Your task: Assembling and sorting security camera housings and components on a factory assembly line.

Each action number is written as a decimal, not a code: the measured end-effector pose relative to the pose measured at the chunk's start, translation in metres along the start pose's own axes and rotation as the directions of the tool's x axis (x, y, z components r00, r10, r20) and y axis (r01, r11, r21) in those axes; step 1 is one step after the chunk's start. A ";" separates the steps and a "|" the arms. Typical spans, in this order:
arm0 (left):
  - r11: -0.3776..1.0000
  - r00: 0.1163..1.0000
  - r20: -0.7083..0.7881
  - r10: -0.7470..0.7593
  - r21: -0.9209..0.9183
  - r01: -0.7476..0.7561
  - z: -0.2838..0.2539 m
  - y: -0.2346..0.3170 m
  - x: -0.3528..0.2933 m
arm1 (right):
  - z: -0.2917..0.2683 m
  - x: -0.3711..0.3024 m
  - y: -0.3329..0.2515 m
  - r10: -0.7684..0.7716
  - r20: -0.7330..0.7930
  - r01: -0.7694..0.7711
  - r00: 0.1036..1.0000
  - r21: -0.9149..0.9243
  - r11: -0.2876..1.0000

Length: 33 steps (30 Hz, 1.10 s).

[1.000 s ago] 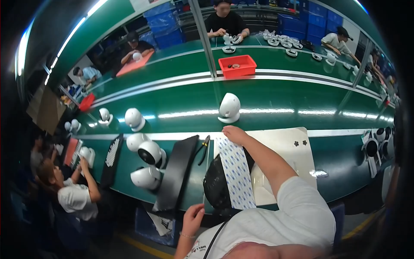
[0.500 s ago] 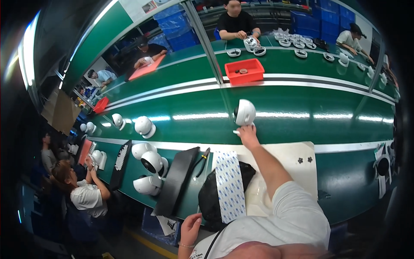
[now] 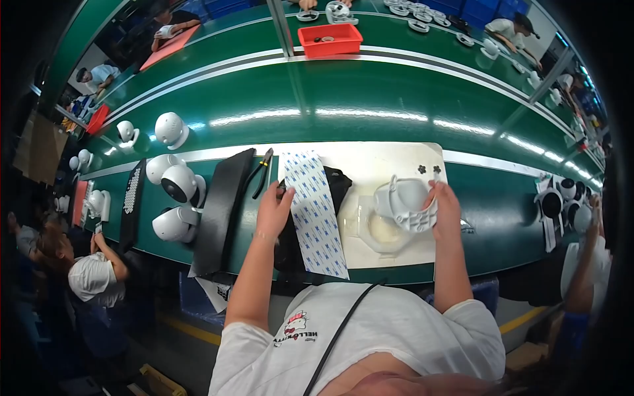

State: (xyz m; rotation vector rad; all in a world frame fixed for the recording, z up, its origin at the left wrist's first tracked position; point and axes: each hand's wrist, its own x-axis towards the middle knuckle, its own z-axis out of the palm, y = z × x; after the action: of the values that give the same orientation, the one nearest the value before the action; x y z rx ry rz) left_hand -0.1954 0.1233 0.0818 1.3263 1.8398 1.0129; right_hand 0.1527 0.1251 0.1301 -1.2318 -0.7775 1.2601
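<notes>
My right hand (image 3: 446, 208) grips the rim of a white plastic housing (image 3: 404, 198), hollow and ribbed along one edge, tilted above the cream mat (image 3: 370, 155). Under the housing lies a clear plastic tray (image 3: 380, 245). My left hand (image 3: 272, 212) is at the left edge of a white sheet with blue print (image 3: 316, 211). Its thumb and fingertips pinch around something small and dark that I cannot make out. Beneath the sheet is a black bag (image 3: 337, 185). Two small black flower-shaped parts (image 3: 422, 169) lie at the mat's far right.
Yellow-and-black pliers (image 3: 261, 173) and a black foam slab (image 3: 224, 211) lie left of the sheet. Several white round-headed cameras (image 3: 177, 185) stand further left. A red bin (image 3: 329, 41) sits beyond the belt (image 3: 264, 92). Co-workers are on the left, right and far sides.
My right hand has drawn back from the belt to the mat, where it holds the white housing. The camera it touched is gone from that spot. My left hand has risen to the sheet.
</notes>
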 end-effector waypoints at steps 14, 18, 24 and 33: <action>0.959 0.985 -0.030 0.169 -0.226 -0.171 0.024 -0.001 0.014 | 0.013 -0.049 0.030 -0.717 0.011 0.416 0.697 -0.820 0.393; 0.805 0.842 -0.007 0.539 -0.291 -0.517 -0.007 0.043 -0.076 | 0.030 -0.097 0.012 -0.358 0.247 0.403 0.900 -0.162 0.901; 0.601 0.806 0.342 0.483 -0.799 -0.021 -0.016 0.006 -0.091 | 0.094 -0.109 0.003 -0.257 0.661 0.253 0.705 0.104 0.962; 0.557 0.704 0.451 0.549 -0.825 0.094 -0.050 0.059 -0.113 | 0.099 -0.124 0.006 -0.545 0.670 0.766 0.504 -0.057 0.640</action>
State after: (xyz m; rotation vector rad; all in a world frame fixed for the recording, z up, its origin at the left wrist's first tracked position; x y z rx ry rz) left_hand -0.1787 0.0159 0.1648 1.1200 0.4594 1.0999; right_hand 0.0329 0.0297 0.1704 -0.6048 -1.8377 0.8296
